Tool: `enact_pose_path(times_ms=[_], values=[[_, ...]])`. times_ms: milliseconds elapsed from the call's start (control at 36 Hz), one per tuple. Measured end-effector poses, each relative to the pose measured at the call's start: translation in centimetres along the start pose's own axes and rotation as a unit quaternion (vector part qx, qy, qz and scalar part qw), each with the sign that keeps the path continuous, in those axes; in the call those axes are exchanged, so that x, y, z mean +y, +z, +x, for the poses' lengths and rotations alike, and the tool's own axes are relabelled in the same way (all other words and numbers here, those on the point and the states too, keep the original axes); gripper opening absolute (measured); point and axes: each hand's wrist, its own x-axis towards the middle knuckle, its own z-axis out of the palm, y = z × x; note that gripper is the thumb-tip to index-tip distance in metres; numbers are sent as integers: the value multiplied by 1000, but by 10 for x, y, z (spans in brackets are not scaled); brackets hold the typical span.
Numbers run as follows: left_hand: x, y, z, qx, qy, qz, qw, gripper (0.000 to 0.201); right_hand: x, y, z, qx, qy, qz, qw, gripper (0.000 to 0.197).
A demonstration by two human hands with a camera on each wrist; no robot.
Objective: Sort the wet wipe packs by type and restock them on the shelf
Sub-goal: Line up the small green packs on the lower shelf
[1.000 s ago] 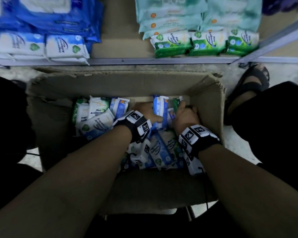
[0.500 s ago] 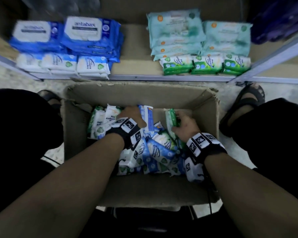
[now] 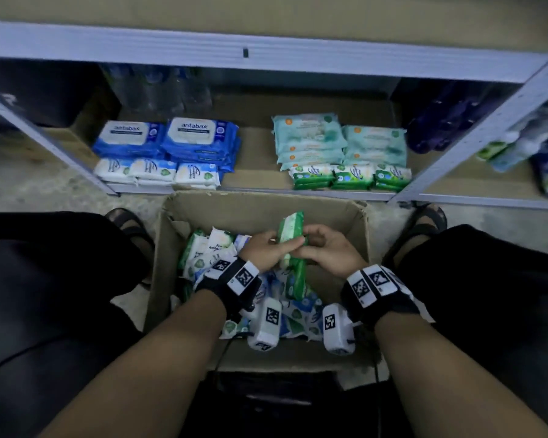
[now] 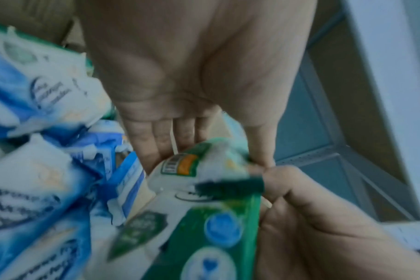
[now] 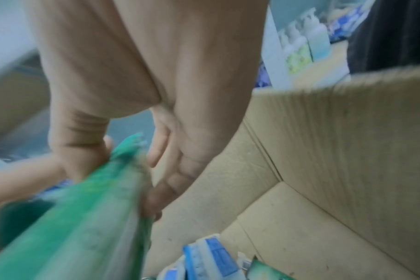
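Over the open cardboard box both hands meet on green wet wipe packs. My left hand pinches an upright green pack between thumb and fingers; the left wrist view shows that pack against my fingers. My right hand grips a second green pack that hangs below, blurred green in the right wrist view. Several loose blue-and-white packs lie in the box. On the bottom shelf a row of matching green packs lies at the front right.
Also on the shelf are blue antabax packs, small white packs and teal packs. Dark purple bottles stand at the right by a grey shelf post. My sandalled feet and dark knees flank the box.
My right hand lifted green packs out of the box. My left hand left the blue packs and came over to pinch a green one. The view tilted up toward the shelf.
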Motion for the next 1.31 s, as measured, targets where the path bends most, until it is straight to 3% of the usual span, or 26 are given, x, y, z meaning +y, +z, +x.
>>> enact_pose_path(times_ms=[83, 194, 222, 333, 417, 583, 722, 778, 861, 1000, 1167, 1305], values=[[1, -5, -14, -6, -14, -42, 999, 50, -1, 0, -18, -1, 2, 35, 999, 51], [7, -11, -33, 12, -41, -118, 992, 37, 7, 0, -32, 15, 9, 92, 996, 71], [6, -12, -36, 20, -55, -149, 987, 35, 8, -1, -35, 20, 15, 109, 994, 68], [2, -14, -43, 36, -92, -238, 966, 28, 8, -10, -51, 37, 34, 172, 984, 21], [0, -13, -47, 14, -97, -270, 958, 47, 10, -18, -56, 49, 42, 217, 974, 23], [6, -7, -47, 20, -94, -189, 977, 48, 9, -28, -63, 56, 28, 291, 955, 18], [7, 2, -47, 13, -80, -175, 981, 23, 5, -29, -65, 53, 28, 336, 940, 20], [2, 3, -46, 0, -52, -147, 988, 40, 5, -30, -65, 68, 21, 352, 933, 19], [-3, 1, -43, 8, -6, -22, 1000, 69, 5, -32, -66, 103, 2, 366, 925, 10], [-1, 1, -43, 42, 40, 85, 995, 67, 10, -38, -65, 138, -15, 362, 922, 5], [6, 2, -44, 103, 52, 22, 993, 36, 14, -39, -65, 129, -20, 341, 931, 6], [8, 7, -45, 68, 32, -146, 986, 51, 13, -33, -65, 89, -14, 329, 940, 6]])
